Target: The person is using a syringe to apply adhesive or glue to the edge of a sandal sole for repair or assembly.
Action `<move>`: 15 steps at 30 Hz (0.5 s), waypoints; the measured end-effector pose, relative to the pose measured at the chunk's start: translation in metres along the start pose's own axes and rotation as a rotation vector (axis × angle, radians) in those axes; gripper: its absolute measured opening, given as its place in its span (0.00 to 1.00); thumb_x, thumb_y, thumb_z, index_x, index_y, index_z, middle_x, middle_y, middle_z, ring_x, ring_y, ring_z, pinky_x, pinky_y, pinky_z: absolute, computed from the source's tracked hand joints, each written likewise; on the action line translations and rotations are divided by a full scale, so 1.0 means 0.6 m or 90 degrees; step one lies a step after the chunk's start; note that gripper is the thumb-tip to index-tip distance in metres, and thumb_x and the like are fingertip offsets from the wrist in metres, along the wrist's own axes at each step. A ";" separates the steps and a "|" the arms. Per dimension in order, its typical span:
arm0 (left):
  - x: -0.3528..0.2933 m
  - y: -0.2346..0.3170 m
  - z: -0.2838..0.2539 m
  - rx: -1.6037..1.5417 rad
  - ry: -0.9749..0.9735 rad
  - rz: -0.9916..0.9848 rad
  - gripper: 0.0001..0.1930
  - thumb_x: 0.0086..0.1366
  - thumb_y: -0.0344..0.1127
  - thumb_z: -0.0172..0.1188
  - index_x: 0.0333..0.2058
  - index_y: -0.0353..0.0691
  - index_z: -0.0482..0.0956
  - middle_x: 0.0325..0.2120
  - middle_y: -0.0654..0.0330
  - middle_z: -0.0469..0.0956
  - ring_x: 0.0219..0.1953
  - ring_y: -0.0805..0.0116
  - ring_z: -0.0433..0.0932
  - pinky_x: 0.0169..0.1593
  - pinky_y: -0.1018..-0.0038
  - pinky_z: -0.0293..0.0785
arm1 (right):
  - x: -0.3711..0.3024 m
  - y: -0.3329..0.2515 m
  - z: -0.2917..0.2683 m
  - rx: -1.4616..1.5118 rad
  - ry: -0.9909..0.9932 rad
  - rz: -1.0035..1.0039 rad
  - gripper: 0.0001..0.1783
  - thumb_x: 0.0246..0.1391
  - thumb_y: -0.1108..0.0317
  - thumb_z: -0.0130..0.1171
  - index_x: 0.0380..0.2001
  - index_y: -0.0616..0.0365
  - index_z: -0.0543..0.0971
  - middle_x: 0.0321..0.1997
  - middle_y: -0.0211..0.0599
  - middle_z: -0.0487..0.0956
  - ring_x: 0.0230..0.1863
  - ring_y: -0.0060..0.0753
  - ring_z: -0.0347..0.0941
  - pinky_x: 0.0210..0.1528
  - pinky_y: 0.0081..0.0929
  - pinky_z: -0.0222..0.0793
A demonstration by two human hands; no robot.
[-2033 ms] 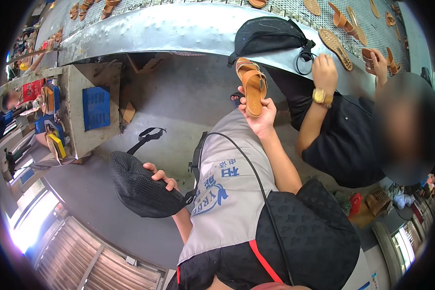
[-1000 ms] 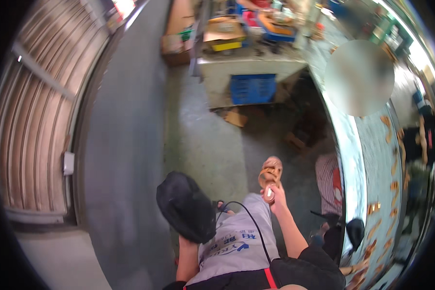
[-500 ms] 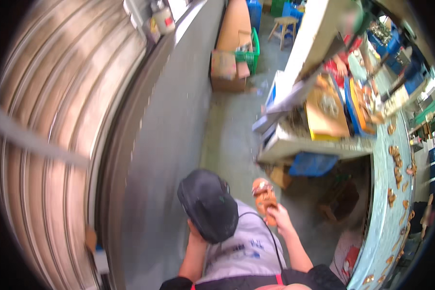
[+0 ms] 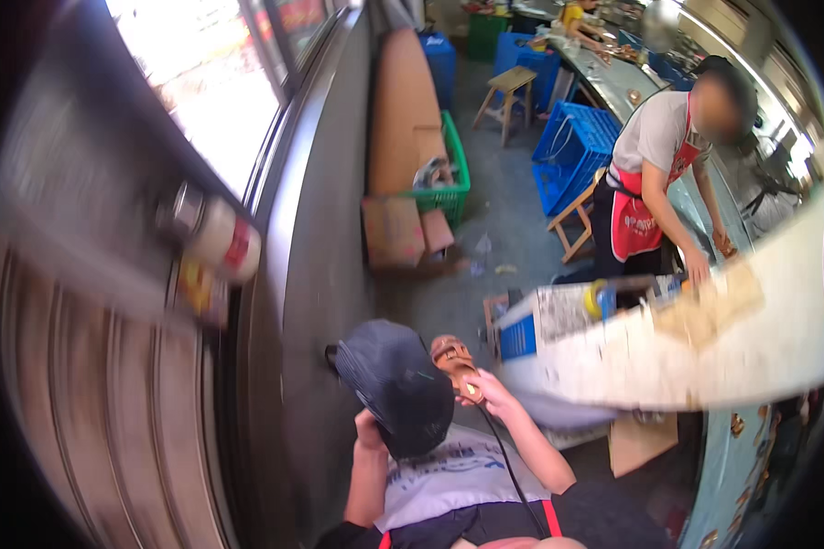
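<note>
A black cap [image 4: 395, 384] is in my left hand [image 4: 370, 430], whose fingers are mostly hidden behind its lower left edge. Just right of the cap, my right hand [image 4: 491, 392] grips one end of a brown strappy sandal [image 4: 452, 359]. The sandal's far end points up and away from me, close beside the cap. Below both hands hangs my pale apron [image 4: 439, 471] with blue print, and a thin black cable [image 4: 515, 467] runs down across it.
A grey wall and sill run along the left, with a white bottle [image 4: 224, 240] on a ledge. Ahead are a green crate [image 4: 449, 188], cardboard box [image 4: 394, 233], stool [image 4: 508, 87] and blue crate [image 4: 572, 156]. A person in a red apron [image 4: 634, 224] works behind the white-topped table [image 4: 604, 371].
My view has moved forward along the aisle, and the person in the red apron now shows clearly. The sandal has come closer to the cap; both stay in my hands.
</note>
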State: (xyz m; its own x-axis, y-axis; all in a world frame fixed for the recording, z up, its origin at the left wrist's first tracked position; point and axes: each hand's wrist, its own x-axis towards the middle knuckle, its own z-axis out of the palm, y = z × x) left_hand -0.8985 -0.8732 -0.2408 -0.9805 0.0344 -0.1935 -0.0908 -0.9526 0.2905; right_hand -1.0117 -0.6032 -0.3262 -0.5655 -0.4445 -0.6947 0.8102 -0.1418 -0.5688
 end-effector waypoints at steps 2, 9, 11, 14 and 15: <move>0.132 0.036 0.067 0.022 0.001 -0.054 0.27 0.63 0.38 0.58 0.58 0.29 0.75 0.56 0.45 0.79 0.55 0.51 0.80 0.62 0.57 0.76 | 0.104 -0.045 -0.032 0.077 0.093 -0.001 0.19 0.65 0.68 0.55 0.57 0.62 0.70 0.45 0.48 0.83 0.36 0.44 0.84 0.31 0.38 0.84; 0.509 0.102 0.116 0.018 0.095 -0.164 0.26 0.60 0.44 0.60 0.53 0.32 0.82 0.51 0.51 0.83 0.52 0.51 0.81 0.62 0.57 0.76 | 0.265 -0.332 -0.101 0.311 0.187 -0.041 0.18 0.60 0.65 0.58 0.50 0.64 0.74 0.37 0.48 0.81 0.36 0.45 0.81 0.37 0.40 0.80; 0.629 0.101 0.144 0.094 0.112 -0.166 0.27 0.59 0.45 0.62 0.52 0.32 0.82 0.51 0.51 0.83 0.52 0.51 0.81 0.61 0.58 0.77 | 0.322 -0.404 -0.149 0.374 0.260 -0.110 0.18 0.59 0.66 0.58 0.50 0.64 0.73 0.38 0.47 0.81 0.37 0.46 0.81 0.39 0.38 0.79; 0.808 0.079 0.215 0.033 0.133 -0.165 0.27 0.63 0.39 0.58 0.58 0.28 0.76 0.51 0.46 0.81 0.51 0.46 0.82 0.59 0.54 0.79 | 0.428 -0.507 -0.247 0.523 0.263 -0.113 0.22 0.59 0.67 0.58 0.54 0.62 0.70 0.41 0.50 0.79 0.37 0.49 0.81 0.37 0.39 0.80; 0.881 0.066 0.229 0.036 0.116 -0.149 0.29 0.65 0.40 0.57 0.61 0.27 0.72 0.51 0.46 0.81 0.51 0.43 0.82 0.58 0.51 0.79 | 0.454 -0.563 -0.274 0.636 0.256 -0.086 0.23 0.59 0.67 0.58 0.56 0.61 0.68 0.43 0.51 0.78 0.37 0.53 0.81 0.36 0.41 0.81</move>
State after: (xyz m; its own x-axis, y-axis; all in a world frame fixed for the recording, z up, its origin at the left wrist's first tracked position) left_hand -1.4445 -0.8515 -0.2030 -0.8848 0.1918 -0.4247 -0.3254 -0.9066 0.2685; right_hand -1.4645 -0.5309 -0.3955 -0.5209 -0.0748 -0.8503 0.3945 -0.9045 -0.1621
